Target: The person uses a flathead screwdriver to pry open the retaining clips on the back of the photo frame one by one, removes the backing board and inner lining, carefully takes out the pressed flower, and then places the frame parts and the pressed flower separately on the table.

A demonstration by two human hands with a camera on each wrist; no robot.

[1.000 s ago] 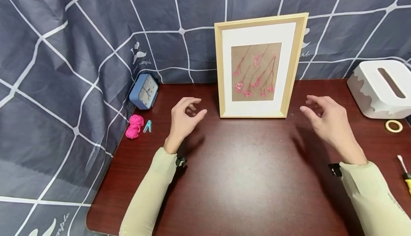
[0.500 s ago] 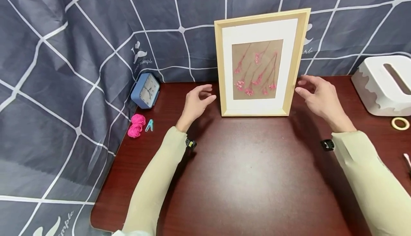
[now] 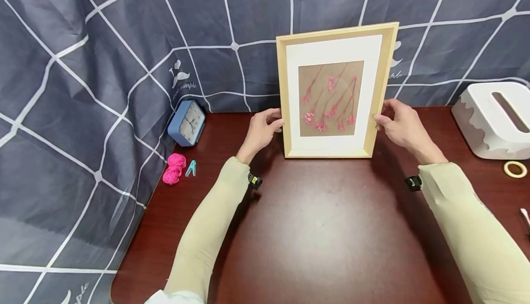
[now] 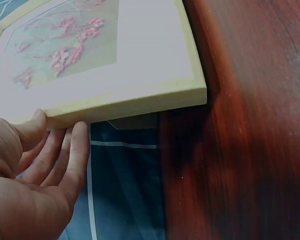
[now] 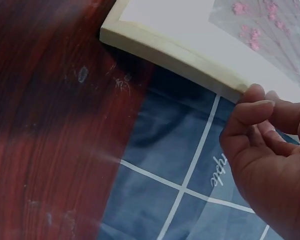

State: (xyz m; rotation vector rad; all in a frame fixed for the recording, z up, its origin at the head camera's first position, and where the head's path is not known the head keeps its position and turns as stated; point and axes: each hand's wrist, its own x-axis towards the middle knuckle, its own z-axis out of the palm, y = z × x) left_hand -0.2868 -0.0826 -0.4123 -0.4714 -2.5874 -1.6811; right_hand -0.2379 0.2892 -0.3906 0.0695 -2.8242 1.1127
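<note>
A picture frame [image 3: 331,143] with a pale wooden border, white mat and pressed pink flowers stands upright at the back of the table. At its left edge my left hand [image 3: 261,131] pinches the border, thumb in front and fingers to the side and behind. My right hand [image 3: 406,127] holds the opposite edge in the same manner, its thumb on the front. The left wrist view has the left hand [image 4: 35,180] at the wooden edge [image 4: 140,102]. In the right wrist view, the right hand's [image 5: 270,165] thumb and fingers meet the border [image 5: 165,55]; the back is hidden.
On the left are a blue alarm clock [image 3: 186,123], pink yarn [image 3: 174,168] and a teal clip [image 3: 191,168]. A white tissue box [image 3: 492,120], a ring [image 3: 515,169] and a partly cut-off tool [image 3: 526,216] lie right. Dark grid curtain [image 3: 232,9] hangs behind the frame.
Both hands have moved forward and inward from beside the picture frame and now grip its left and right edges. The frame appears to stand where it was.
</note>
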